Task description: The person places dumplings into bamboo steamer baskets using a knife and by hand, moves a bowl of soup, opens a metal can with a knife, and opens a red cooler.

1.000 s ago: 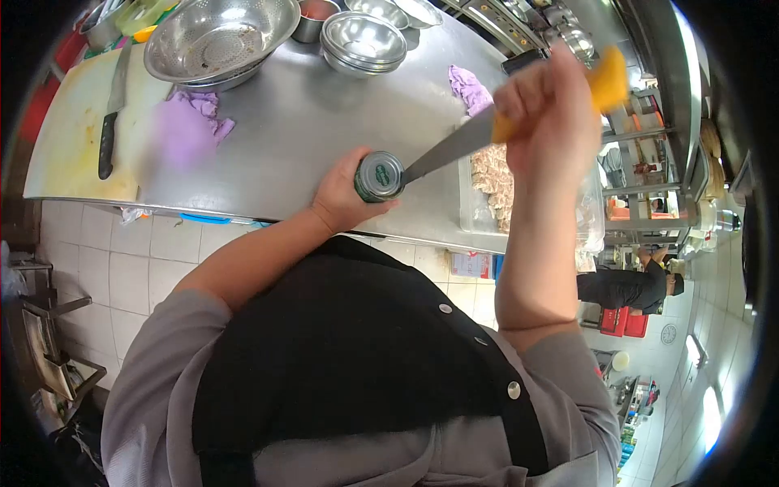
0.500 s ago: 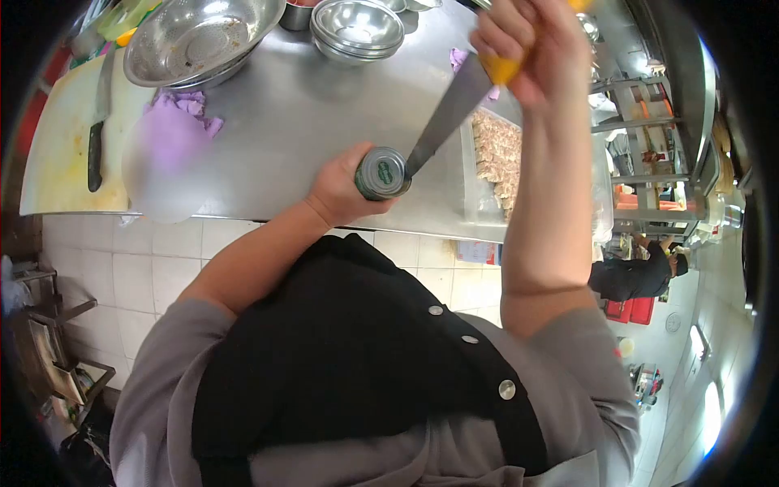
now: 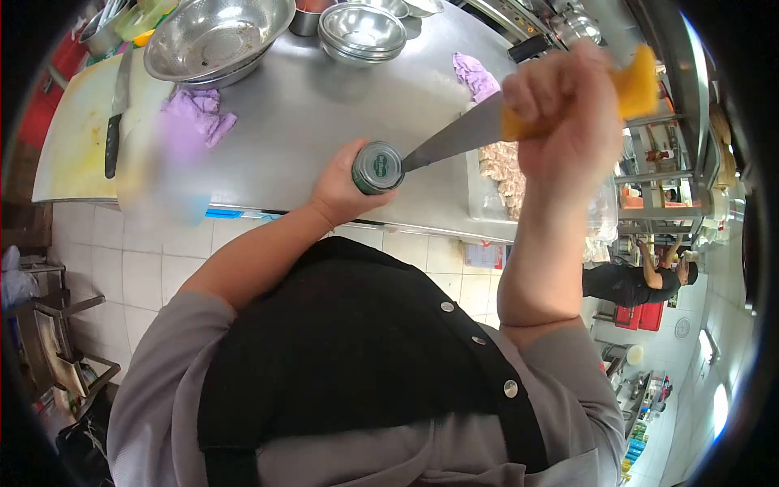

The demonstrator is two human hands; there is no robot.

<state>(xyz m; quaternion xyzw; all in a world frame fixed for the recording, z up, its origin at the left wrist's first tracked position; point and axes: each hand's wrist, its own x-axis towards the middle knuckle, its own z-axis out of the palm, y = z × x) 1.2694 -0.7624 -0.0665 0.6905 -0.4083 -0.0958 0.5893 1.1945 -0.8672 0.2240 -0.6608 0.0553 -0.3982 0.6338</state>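
A small green-sided tin can (image 3: 379, 166) stands near the front edge of the steel table, its metal lid facing up. My left hand (image 3: 341, 185) is wrapped around the can's left and lower side. In my right hand (image 3: 568, 105), closed and slightly blurred, is the yellow handle of a large knife (image 3: 464, 132). The blade slants down to the left, and its tip meets the right rim of the can. Whether the tip has pierced the metal cannot be made out.
A cutting board (image 3: 77, 150) with a black-handled knife (image 3: 113, 144) lies left. Metal bowls (image 3: 363, 31) and a large colander (image 3: 213, 36) stand behind. Purple cloths (image 3: 207, 118) lie on the steel table (image 3: 300, 122). A plastic tub of shredded food (image 3: 501, 174) sits right. Another person (image 3: 641, 280) stands farther off.
My right hand has swung outward to the right and lower, so the knife now lies at a flatter slant. Its tip stays at the can's rim, and my left hand still holds the can.
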